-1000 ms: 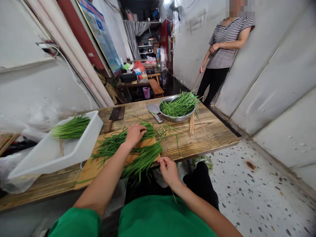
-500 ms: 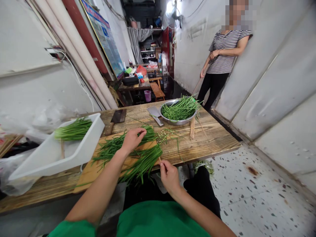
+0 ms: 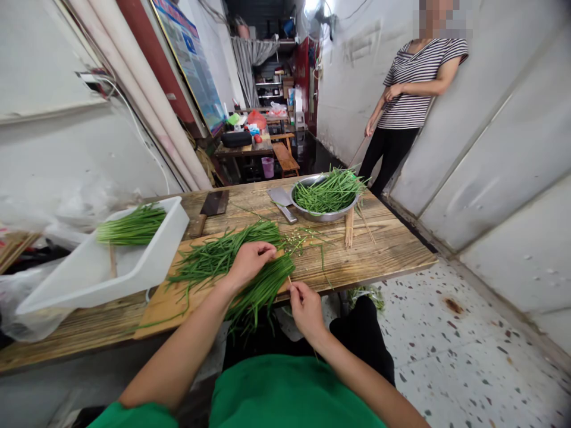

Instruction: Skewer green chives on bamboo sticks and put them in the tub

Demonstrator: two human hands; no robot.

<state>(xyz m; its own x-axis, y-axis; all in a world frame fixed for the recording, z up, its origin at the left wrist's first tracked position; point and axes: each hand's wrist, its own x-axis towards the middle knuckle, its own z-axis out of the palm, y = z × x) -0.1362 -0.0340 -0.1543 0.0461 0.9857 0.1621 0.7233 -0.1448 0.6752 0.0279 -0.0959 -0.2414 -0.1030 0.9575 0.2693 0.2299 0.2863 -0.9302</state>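
Right hand (image 3: 307,304): pinched tight on thin stick (image 3: 289,280), thumb against fingers; stick tip at right end of front bunch, cannot tell if inside.
Left hand (image 3: 250,260): thumb and fingertips drawn close, hovering or resting at front bunch, cannot tell which; cannot tell if pinching anything.
Front bunch (image 3: 267,284): long green stems, across near edge of board, loose ends hanging toward lap; partly hidden by left hand and forearm.
Rear heap (image 3: 214,255): more green stems, on board just behind front bunch.
Cutting board (image 3: 156,312): under both, at near edge of wooden table (image 3: 392,252).
Pale scraps (image 3: 297,239): scattered just right of rear heap.
Steel cleaver (image 3: 282,203): flat beyond scraps, right beside bowl, handle angled nearer.
Metal bowl (image 3: 325,216): heaped with cut greens (image 3: 330,190).
Stick bundle (image 3: 348,230): in front of bowl.
Dark cleaver (image 3: 215,203): flat beyond board, near tray.
White tray (image 3: 107,292): left of board, holding green bunch (image 3: 134,226).
Person in striped top (image 3: 413,89): standing past far right of table, holding thin pole.
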